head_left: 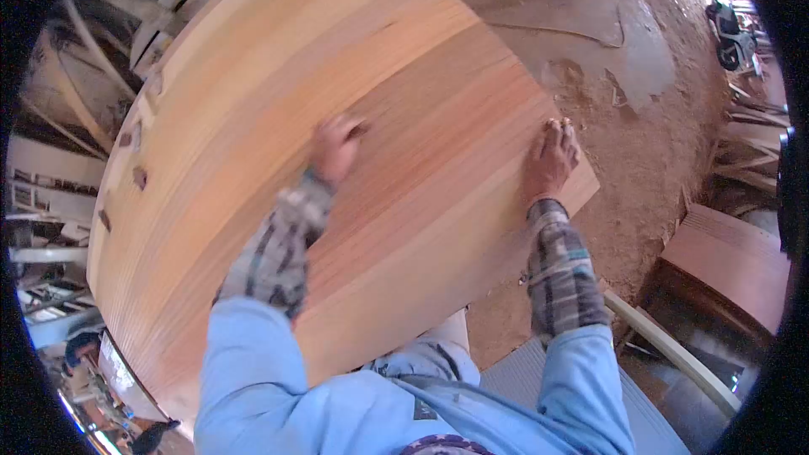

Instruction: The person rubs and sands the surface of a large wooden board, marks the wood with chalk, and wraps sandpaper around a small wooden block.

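A large wooden panel (404, 135) made of light and reddish strips spreads in front of me. Over its middle is my left hand (337, 147), blurred by motion, its fingers curled around a small dark piece that is too smeared to name. My right hand (552, 160) lies flat near the panel's right corner, fingers pointing away from me, with nothing in it. Several small dark pieces (140, 177) rest along the panel's left side.
Brown dirt floor (624, 168) lies beyond the panel on the right. A reddish-brown wooden box (729, 261) and a pale wooden bar (674, 354) are at the lower right. Timber pieces (76, 93) lean at the left. A motorcycle (731, 38) stands at the far right.
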`<state>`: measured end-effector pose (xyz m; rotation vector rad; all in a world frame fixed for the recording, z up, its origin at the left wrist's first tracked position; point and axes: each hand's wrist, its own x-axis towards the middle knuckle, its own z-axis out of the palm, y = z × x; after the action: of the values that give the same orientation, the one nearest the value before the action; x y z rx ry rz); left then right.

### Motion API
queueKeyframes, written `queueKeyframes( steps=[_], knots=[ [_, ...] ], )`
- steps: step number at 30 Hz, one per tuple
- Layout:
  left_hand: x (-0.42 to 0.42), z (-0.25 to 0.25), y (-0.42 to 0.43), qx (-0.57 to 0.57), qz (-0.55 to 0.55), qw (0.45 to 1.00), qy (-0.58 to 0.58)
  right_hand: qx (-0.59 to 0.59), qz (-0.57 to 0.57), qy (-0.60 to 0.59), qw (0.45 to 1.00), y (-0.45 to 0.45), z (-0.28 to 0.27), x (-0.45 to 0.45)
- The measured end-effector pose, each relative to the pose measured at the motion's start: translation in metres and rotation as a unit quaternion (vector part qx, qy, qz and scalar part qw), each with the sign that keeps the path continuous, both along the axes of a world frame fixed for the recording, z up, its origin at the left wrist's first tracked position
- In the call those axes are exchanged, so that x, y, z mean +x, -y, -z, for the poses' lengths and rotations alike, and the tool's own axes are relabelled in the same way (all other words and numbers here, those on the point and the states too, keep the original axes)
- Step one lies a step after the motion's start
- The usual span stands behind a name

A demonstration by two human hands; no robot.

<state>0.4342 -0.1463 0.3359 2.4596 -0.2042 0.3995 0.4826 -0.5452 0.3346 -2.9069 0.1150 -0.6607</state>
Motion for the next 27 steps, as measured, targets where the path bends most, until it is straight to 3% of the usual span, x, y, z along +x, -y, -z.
queueKeyframes(
  steps=[5, 7, 9, 12, 18, 22, 26, 27],
  knots=[
    [-0.260, -0.026, -0.194, 0.060, -0.132, 0.984, -0.104, -0.037, -0.009, 0.006, 0.999, 0.004, 0.010, 0.002],
    [-0.300, -0.032, -0.218, 0.049, -0.177, 0.970, -0.156, -0.026, -0.017, 0.002, 1.000, 0.003, 0.011, 0.004],
    [-0.301, -0.041, -0.212, 0.102, -0.188, 0.972, -0.093, -0.018, -0.010, 0.000, 1.000, -0.003, 0.009, 0.000],
    [-0.303, -0.036, -0.205, 0.058, -0.252, 0.958, -0.125, -0.007, 0.013, -0.018, 1.000, -0.005, 0.006, 0.001],
    [-0.310, -0.016, -0.210, 0.058, -0.214, 0.974, -0.053, 0.014, -0.016, -0.027, 0.999, -0.015, -0.015, -0.007],
    [-0.245, -0.028, -0.161, 0.093, -0.195, 0.975, -0.048, 0.000, -0.014, -0.004, 1.000, -0.010, -0.005, -0.005],
    [-0.116, -0.031, -0.057, 0.041, -0.099, 0.993, -0.045, -0.015, -0.004, -0.021, 1.000, -0.001, 0.004, -0.001],
    [-0.079, -0.021, -0.032, 0.075, -0.095, 0.992, -0.040, -0.015, -0.007, -0.015, 1.000, 0.001, 0.006, -0.001]
  ],
)
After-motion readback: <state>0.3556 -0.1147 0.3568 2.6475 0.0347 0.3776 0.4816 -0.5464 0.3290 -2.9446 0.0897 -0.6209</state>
